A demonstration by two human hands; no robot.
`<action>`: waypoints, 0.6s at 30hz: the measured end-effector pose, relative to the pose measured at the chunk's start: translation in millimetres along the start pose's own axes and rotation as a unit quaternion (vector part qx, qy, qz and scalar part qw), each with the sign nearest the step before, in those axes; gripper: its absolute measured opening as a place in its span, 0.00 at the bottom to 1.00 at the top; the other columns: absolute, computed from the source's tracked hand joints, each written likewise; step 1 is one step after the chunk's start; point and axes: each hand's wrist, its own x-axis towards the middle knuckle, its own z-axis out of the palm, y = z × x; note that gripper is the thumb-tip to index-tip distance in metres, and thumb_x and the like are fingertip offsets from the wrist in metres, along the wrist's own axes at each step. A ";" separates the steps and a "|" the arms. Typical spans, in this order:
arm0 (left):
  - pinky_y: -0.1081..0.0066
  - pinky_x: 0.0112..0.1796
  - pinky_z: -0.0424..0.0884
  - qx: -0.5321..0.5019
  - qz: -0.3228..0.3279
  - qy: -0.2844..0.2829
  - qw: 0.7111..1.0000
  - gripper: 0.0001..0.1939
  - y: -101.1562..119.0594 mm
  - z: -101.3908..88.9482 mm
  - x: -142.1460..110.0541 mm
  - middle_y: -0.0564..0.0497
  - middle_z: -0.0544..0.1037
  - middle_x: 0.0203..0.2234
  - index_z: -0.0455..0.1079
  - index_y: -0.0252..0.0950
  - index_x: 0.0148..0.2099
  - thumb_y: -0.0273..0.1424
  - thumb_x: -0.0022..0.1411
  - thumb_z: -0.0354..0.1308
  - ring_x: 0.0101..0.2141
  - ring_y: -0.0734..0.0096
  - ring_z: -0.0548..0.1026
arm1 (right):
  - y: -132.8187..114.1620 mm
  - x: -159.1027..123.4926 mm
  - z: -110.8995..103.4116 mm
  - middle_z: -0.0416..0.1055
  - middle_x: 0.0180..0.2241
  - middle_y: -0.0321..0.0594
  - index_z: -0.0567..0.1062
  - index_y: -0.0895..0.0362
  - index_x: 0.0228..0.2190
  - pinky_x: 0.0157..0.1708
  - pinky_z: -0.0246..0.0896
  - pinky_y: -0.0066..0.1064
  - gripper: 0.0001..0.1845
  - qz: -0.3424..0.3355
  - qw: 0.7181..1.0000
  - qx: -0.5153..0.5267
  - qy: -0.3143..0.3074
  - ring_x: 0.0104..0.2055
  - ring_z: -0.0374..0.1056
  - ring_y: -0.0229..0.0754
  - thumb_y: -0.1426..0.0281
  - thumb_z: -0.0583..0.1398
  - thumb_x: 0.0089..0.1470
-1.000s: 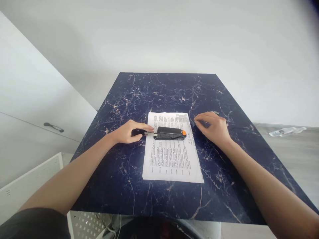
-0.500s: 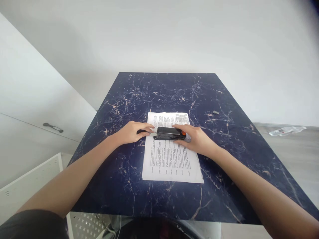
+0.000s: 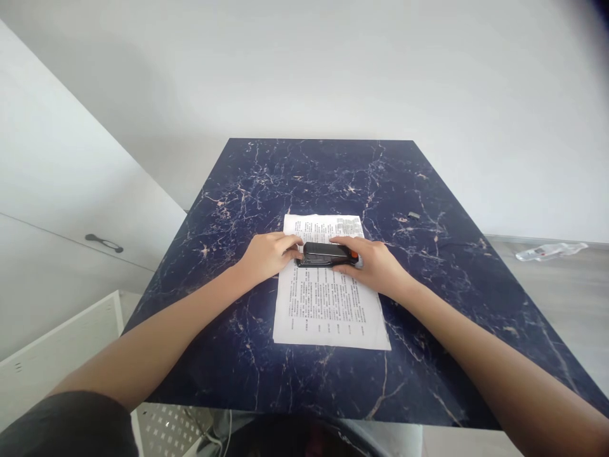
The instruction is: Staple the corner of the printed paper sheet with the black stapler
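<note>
A black stapler [image 3: 320, 254] with an orange patch at its right end lies crosswise on printed paper sheets [image 3: 328, 304]. My right hand [image 3: 373, 263] grips the stapler's right end, fingers along the far side and thumb along the near side. At the stapler's left end, my left hand [image 3: 271, 254] is closed, fingertips and thumb pressed together against it. The metal slide there is hidden by those fingers.
The sheets lie on a dark blue marbled table [image 3: 266, 190]. A small grey piece, seemingly a staple strip [image 3: 413, 215], lies toward the right. Beyond the right edge, a clear plastic package [image 3: 549, 251] rests on the floor. A white cabinet [image 3: 57, 178] stands at left.
My right hand has come in from the right and taken hold of the stapler. My left hand has moved right, and the metal slide that stuck out has gone into the stapler.
</note>
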 end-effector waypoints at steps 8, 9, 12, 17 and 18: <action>0.65 0.36 0.77 -0.084 -0.027 0.001 0.996 0.05 -2.7 -5.8 1.0 0.49 0.85 0.34 0.80 0.40 0.41 0.33 0.67 0.64 0.33 0.64 0.82 | -4.3 0.8 0.5 0.79 0.45 0.43 0.72 0.50 0.60 0.41 0.74 0.43 0.28 -0.002 1.000 0.004 0.007 0.40 0.76 0.48 0.61 0.65 0.60; 0.65 0.38 0.77 -0.090 -0.037 0.011 0.995 0.06 -5.1 -9.4 0.8 0.49 0.85 0.34 0.80 0.39 0.42 0.34 0.68 0.62 0.33 0.65 0.82 | -4.5 0.5 0.5 0.79 0.47 0.44 0.72 0.50 0.61 0.43 0.74 0.44 0.28 -0.006 1.000 0.015 0.010 0.42 0.76 0.48 0.61 0.65 0.60; 0.60 0.48 0.77 0.005 -0.103 0.072 0.992 0.12 -14.9 -19.6 -0.1 0.46 0.85 0.40 0.79 0.37 0.47 0.34 0.73 0.54 0.42 0.60 0.83 | -3.4 0.5 -1.4 0.78 0.53 0.44 0.70 0.50 0.62 0.51 0.74 0.48 0.30 -0.011 0.999 0.038 -0.011 0.53 0.76 0.55 0.60 0.64 0.61; 0.38 0.68 0.53 0.200 -0.242 -0.021 0.949 0.31 -32.3 -20.0 -1.9 0.35 0.61 0.72 0.61 0.34 0.74 0.43 0.76 0.48 0.71 0.36 0.55 | -0.6 4.6 -9.0 0.79 0.52 0.44 0.72 0.50 0.61 0.58 0.70 0.60 0.28 -0.003 0.997 -0.005 -0.074 0.69 0.60 0.66 0.56 0.63 0.62; 0.36 0.67 0.51 0.212 -0.265 -0.051 0.939 0.34 -34.6 -18.3 -2.1 0.35 0.57 0.73 0.57 0.33 0.75 0.46 0.76 0.46 0.72 0.33 0.52 | -0.4 5.2 -11.0 0.79 0.51 0.45 0.72 0.50 0.60 0.57 0.70 0.60 0.27 -0.005 0.996 -0.019 -0.083 0.70 0.59 0.67 0.55 0.63 0.63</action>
